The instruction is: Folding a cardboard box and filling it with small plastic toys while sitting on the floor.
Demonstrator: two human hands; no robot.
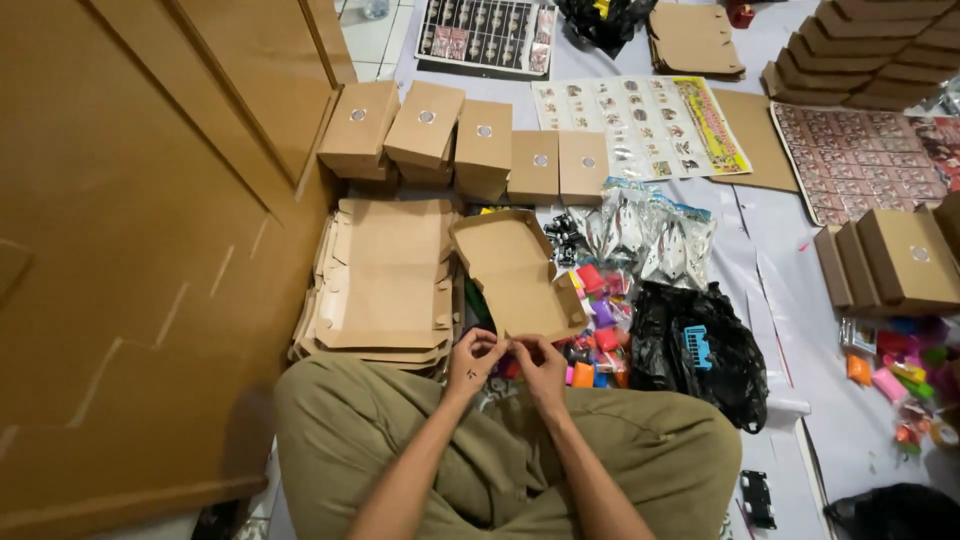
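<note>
Head cam, the only view here: the person sits cross-legged on the floor with both hands together just above the knees. The left hand [473, 362] and right hand [541, 366] nearly touch, fingers curled in and pinched on something tiny between them. Too small to tell what it is, and honestly I can't say for sure either hand has a real grip on it.

The open cardboard box [516, 274] lies right in front of the fingertips, its near edge just beyond them. Its long axis runs away from the person, tilted a bit to the left, lid end farthest off. Both hands are about equally close, with the near edge sitting between them.

Around it: a stack of flat unfolded boxes [385, 275] just left of the open one, a row of closed boxes with round stickers [470, 140] farther back, colourful small packets [597, 300] touching the box's right side, clear-bagged items [650, 232] beyond those, and a black plastic bag [690, 345] to the right. A big cardboard sheet [140, 250] fills the left.
</note>
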